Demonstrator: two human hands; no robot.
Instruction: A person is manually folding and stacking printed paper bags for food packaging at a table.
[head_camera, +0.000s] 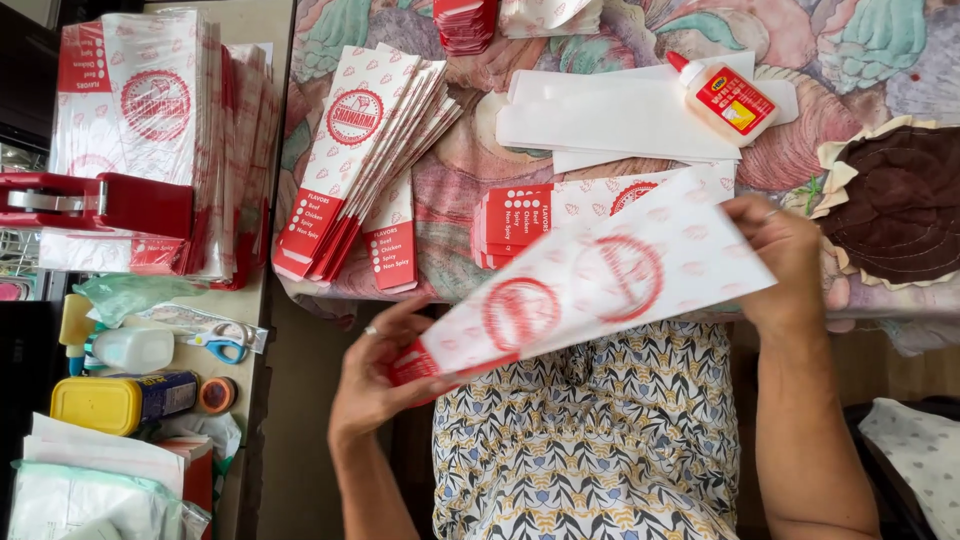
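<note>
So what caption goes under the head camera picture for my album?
Two hands, left and right, hold a red-and-white paper bag above a flowery table.

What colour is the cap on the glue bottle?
Red. The glue bottle has a red pointed cap, seen in the head view, lying on white paper sheets.

garment: leaf-patterned dress (590, 440) in yellow, black, blue on white
left hand (375, 375): ring
right hand (785, 260): ring
arms: bare
</note>
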